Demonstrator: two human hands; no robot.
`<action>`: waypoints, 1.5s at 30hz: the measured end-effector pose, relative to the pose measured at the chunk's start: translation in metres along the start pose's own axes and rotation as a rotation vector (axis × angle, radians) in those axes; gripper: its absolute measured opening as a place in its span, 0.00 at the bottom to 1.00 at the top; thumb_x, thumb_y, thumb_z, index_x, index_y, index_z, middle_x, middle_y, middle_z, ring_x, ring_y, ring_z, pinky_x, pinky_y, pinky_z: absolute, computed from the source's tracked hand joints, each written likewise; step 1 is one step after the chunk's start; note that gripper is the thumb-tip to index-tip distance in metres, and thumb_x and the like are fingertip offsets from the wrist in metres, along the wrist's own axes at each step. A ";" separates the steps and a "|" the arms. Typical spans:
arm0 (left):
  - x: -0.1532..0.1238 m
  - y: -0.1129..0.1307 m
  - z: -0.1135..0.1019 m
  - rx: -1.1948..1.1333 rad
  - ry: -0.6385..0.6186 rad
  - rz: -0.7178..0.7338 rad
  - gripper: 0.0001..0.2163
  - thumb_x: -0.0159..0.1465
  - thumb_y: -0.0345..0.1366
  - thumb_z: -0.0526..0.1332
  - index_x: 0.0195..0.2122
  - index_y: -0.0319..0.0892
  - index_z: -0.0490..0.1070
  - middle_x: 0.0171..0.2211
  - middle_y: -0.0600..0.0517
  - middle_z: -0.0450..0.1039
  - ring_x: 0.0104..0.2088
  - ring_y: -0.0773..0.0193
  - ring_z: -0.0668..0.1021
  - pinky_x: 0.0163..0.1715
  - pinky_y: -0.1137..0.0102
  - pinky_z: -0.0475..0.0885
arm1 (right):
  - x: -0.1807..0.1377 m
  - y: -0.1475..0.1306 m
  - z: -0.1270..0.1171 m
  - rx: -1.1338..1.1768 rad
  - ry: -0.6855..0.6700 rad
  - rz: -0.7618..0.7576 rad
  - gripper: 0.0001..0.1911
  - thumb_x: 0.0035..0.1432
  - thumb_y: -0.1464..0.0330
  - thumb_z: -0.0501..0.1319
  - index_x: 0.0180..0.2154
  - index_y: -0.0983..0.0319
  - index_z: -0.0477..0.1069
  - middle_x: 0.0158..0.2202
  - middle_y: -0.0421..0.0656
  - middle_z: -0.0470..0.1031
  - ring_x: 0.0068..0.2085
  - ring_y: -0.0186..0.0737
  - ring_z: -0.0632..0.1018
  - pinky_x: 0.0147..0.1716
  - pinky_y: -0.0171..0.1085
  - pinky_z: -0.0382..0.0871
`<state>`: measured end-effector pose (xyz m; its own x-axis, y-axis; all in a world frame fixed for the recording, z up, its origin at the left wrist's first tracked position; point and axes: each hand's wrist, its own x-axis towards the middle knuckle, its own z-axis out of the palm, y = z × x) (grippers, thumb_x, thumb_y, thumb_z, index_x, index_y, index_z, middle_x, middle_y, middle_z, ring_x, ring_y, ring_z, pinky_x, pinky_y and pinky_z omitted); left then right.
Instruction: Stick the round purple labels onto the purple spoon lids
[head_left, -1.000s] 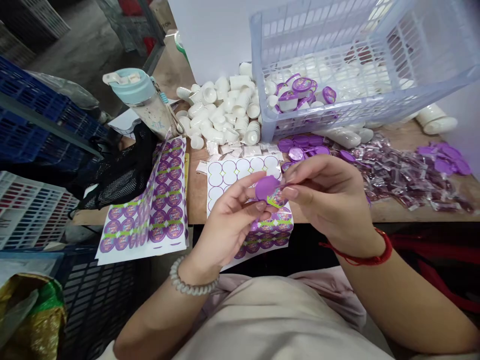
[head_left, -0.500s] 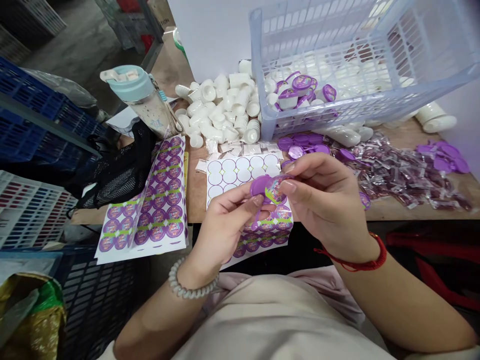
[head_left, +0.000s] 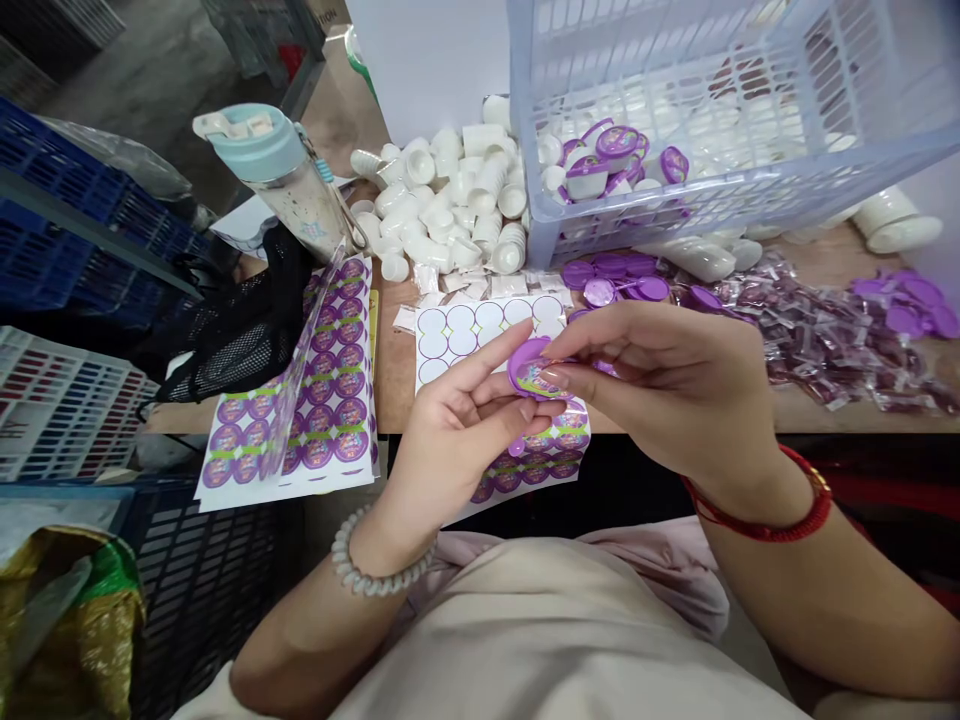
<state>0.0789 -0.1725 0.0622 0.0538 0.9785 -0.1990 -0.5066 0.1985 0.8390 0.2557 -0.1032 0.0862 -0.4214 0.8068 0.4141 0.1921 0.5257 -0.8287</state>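
My left hand (head_left: 457,420) pinches a small purple lid (head_left: 527,368) between thumb and fingers, over the table's front edge. My right hand (head_left: 660,385) presses a round printed sticker flat onto that lid with thumb and fingertips. Beneath both hands lies a sticker sheet (head_left: 480,335) whose upper rows are peeled to white circles and whose lower rows hold purple stickers. A second, full sticker sheet (head_left: 315,400) hangs over the table edge to the left.
A pale blue plastic basket (head_left: 720,110) at the back holds white jars and finished purple-lidded ones. White cups (head_left: 442,210) are heaped beside it. Loose purple lids (head_left: 615,280), small wrapped sachets (head_left: 825,345), a teal-capped bottle (head_left: 277,185) and black mesh (head_left: 232,330) also lie about. Crates stand left.
The sticker, first held at the lid's edge, is now laid flat on the lid under my right fingers. Both hands have lifted slightly towards the table.
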 end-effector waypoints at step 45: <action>0.017 -0.011 0.006 0.005 0.177 0.090 0.18 0.52 0.33 0.80 0.35 0.43 0.71 0.32 0.55 0.84 0.32 0.67 0.83 0.33 0.74 0.76 | -0.044 0.028 0.021 0.172 -0.107 0.093 0.48 0.62 0.70 0.72 0.74 0.48 0.48 0.38 0.40 0.80 0.37 0.44 0.82 0.42 0.44 0.81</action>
<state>0.0902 -0.1578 0.0522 -0.1443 0.9672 -0.2089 -0.4983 0.1114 0.8598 0.2611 -0.1295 0.0367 -0.5022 0.8118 0.2981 0.0841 0.3889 -0.9174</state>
